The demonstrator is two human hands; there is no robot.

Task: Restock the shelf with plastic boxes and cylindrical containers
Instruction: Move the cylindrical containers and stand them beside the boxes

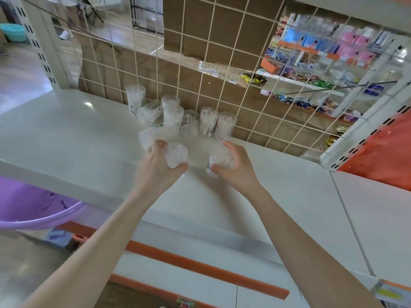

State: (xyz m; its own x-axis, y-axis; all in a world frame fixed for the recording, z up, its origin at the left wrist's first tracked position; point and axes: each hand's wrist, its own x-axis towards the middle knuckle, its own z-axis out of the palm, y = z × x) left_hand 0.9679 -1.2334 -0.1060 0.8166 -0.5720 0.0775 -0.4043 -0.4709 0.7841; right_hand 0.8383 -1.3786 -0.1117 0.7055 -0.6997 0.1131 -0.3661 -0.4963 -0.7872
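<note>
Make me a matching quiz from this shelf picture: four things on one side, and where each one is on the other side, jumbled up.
Things:
1. standing containers
2. right hand
3. purple basin
4. teal basin

Places:
a. far off, at the upper left of the view
b. at the back of the shelf, against the wire grid
c. below the shelf, at the left
d. gripping a labelled cylindrical container over the shelf

Pairs: 1-b, 2-d, 3-c, 4-a.

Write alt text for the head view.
Over a white shelf, the left hand grips a clear cylindrical container and the right hand grips a second container. More clear containers sit clustered at the back against a wire grid.
</note>
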